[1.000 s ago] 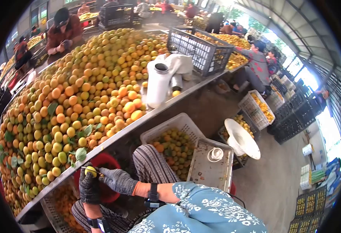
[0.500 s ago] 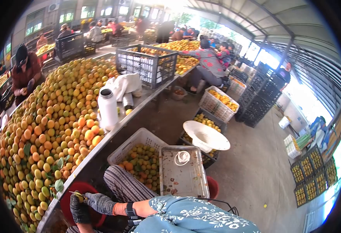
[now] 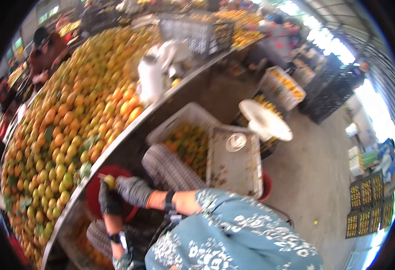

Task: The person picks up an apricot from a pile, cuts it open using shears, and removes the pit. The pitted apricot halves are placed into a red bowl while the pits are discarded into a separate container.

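Observation:
My left hand [image 3: 110, 201], in a dark knit glove, is closed around a small yellow-green fruit [image 3: 110, 182]. My right hand [image 3: 134, 191], in a grey glove, is closed and meets the fruit from the right. A thin, pale blade-like tool [image 3: 101, 176] sticks out past the fruit; it seems to come from my right hand, but blur hides its grip. Both hands are over a red bucket [image 3: 93, 198]. Just beyond lies a large heap of green to orange fruit [image 3: 62, 135] on a metal-edged table [image 3: 87, 180].
A white crate [image 3: 159, 134] of fruit stands by my knee, beside a stained tray [image 3: 233, 164] with a coiled white cord. Farther right are a white wide-brimmed object [image 3: 265, 120] and fruit crates [image 3: 282, 87]. A white bottle [image 3: 150, 81] stands on the table. Other people sit farther back.
The view has tilted and shifted, so the scene sits farther right and higher and is blurred. More of my left forearm shows. Both hands remain together at the fruit above the bucket.

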`<act>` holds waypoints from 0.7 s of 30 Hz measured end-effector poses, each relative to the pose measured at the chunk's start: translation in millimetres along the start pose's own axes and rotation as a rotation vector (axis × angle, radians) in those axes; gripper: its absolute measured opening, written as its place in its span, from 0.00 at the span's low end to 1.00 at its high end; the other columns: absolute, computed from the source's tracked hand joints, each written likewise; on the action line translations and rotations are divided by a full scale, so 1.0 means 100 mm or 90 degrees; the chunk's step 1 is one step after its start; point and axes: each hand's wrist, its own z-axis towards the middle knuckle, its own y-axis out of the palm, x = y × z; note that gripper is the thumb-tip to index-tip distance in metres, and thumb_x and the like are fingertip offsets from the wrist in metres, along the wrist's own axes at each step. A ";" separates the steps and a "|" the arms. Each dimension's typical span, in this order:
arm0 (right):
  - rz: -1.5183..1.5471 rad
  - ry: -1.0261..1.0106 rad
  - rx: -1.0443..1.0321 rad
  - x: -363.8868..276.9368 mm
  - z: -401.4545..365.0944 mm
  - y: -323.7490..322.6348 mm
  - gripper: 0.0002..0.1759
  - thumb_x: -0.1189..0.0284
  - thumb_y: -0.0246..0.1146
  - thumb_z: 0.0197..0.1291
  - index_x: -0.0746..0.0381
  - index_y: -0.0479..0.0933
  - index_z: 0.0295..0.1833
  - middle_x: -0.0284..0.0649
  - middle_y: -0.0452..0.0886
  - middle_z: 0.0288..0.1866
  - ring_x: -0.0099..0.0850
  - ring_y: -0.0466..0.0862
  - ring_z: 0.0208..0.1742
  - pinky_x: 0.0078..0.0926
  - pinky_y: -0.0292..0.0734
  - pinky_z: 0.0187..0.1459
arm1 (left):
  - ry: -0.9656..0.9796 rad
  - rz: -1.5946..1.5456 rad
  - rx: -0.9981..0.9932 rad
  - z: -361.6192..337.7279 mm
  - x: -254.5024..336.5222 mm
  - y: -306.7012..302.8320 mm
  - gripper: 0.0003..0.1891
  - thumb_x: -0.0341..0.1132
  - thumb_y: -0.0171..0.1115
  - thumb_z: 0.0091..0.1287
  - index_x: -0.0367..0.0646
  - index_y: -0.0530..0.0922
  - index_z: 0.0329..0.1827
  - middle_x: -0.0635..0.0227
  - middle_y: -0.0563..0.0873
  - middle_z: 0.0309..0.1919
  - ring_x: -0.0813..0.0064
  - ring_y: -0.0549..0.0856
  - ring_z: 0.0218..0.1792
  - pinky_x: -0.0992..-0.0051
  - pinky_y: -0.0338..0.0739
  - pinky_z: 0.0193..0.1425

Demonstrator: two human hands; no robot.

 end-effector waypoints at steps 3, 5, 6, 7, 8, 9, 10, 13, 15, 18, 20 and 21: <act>0.071 0.042 -0.007 0.05 0.04 0.21 0.16 0.60 0.55 0.67 0.61 0.75 0.46 0.54 0.81 0.35 0.54 0.81 0.40 0.48 0.76 0.39 | -0.034 0.010 -0.012 -0.04 0.16 -0.09 0.22 0.51 0.58 0.70 0.40 0.79 0.53 0.63 0.84 0.47 0.65 0.81 0.50 0.66 0.73 0.60; 0.090 0.054 -0.008 0.04 0.07 0.24 0.17 0.60 0.56 0.66 0.62 0.76 0.50 0.55 0.81 0.37 0.54 0.81 0.42 0.47 0.76 0.41 | 0.013 0.081 -0.031 -0.06 0.23 -0.07 0.22 0.49 0.59 0.69 0.40 0.78 0.56 0.65 0.83 0.49 0.69 0.80 0.51 0.69 0.73 0.60; 0.092 0.075 -0.035 0.04 0.10 0.20 0.18 0.60 0.56 0.66 0.62 0.76 0.51 0.55 0.81 0.38 0.54 0.81 0.43 0.46 0.76 0.42 | 0.038 0.126 -0.023 -0.09 0.23 0.01 0.22 0.48 0.60 0.69 0.40 0.77 0.57 0.66 0.82 0.49 0.72 0.80 0.50 0.71 0.74 0.58; 0.120 0.082 -0.036 0.02 0.11 0.19 0.16 0.61 0.55 0.66 0.63 0.75 0.48 0.56 0.81 0.37 0.55 0.81 0.42 0.48 0.75 0.42 | 0.076 0.184 -0.017 -0.14 0.26 0.10 0.22 0.47 0.59 0.69 0.40 0.76 0.58 0.67 0.81 0.50 0.73 0.79 0.51 0.72 0.73 0.58; 0.146 0.090 -0.038 0.01 0.12 0.20 0.15 0.63 0.54 0.66 0.64 0.75 0.46 0.56 0.81 0.36 0.56 0.81 0.41 0.50 0.74 0.42 | 0.133 0.270 -0.015 -0.13 0.27 0.11 0.21 0.46 0.59 0.70 0.40 0.76 0.57 0.67 0.81 0.49 0.74 0.79 0.50 0.72 0.73 0.58; 0.156 0.089 -0.030 0.04 0.12 0.24 0.15 0.63 0.55 0.66 0.65 0.75 0.46 0.57 0.81 0.37 0.56 0.80 0.43 0.49 0.74 0.43 | 0.153 0.285 0.003 -0.08 0.27 0.05 0.20 0.45 0.59 0.70 0.40 0.77 0.56 0.67 0.81 0.48 0.74 0.79 0.49 0.72 0.74 0.58; 0.163 0.091 -0.038 0.06 0.14 0.29 0.15 0.63 0.55 0.66 0.65 0.75 0.46 0.57 0.81 0.37 0.56 0.80 0.43 0.49 0.74 0.43 | 0.173 0.300 0.020 -0.04 0.25 -0.01 0.19 0.44 0.58 0.70 0.40 0.77 0.55 0.67 0.82 0.48 0.75 0.80 0.48 0.72 0.74 0.57; 0.302 0.115 -0.079 0.17 0.23 0.42 0.21 0.62 0.57 0.67 0.67 0.75 0.57 0.56 0.82 0.45 0.52 0.81 0.49 0.39 0.77 0.48 | 0.191 0.271 0.066 -0.03 0.23 -0.08 0.18 0.44 0.58 0.71 0.40 0.78 0.54 0.68 0.82 0.46 0.76 0.80 0.47 0.72 0.74 0.56; 0.275 0.113 -0.101 0.17 0.26 0.40 0.20 0.61 0.57 0.67 0.65 0.75 0.56 0.56 0.82 0.44 0.52 0.81 0.48 0.40 0.78 0.47 | 0.164 0.227 0.094 -0.03 0.24 -0.09 0.18 0.44 0.58 0.71 0.40 0.78 0.53 0.68 0.82 0.46 0.76 0.80 0.47 0.72 0.75 0.56; 0.173 0.121 -0.098 -0.02 0.25 0.21 0.19 0.59 0.57 0.67 0.62 0.77 0.53 0.56 0.82 0.40 0.52 0.82 0.45 0.42 0.78 0.44 | 0.155 0.209 0.148 -0.05 0.22 -0.11 0.18 0.44 0.58 0.71 0.40 0.78 0.53 0.68 0.82 0.46 0.76 0.80 0.46 0.72 0.75 0.55; 0.020 0.116 -0.166 -0.06 0.29 0.15 0.18 0.58 0.57 0.66 0.61 0.77 0.51 0.56 0.82 0.38 0.52 0.82 0.43 0.43 0.78 0.42 | 0.184 0.268 0.207 -0.06 0.23 -0.11 0.18 0.44 0.57 0.71 0.40 0.78 0.54 0.68 0.82 0.46 0.76 0.80 0.47 0.72 0.75 0.55; 0.020 0.111 -0.162 -0.03 0.30 0.19 0.17 0.60 0.57 0.66 0.61 0.77 0.51 0.57 0.82 0.38 0.52 0.82 0.43 0.44 0.78 0.42 | 0.237 0.369 0.223 -0.04 0.22 -0.14 0.17 0.44 0.57 0.71 0.40 0.78 0.53 0.68 0.82 0.47 0.76 0.80 0.47 0.73 0.75 0.54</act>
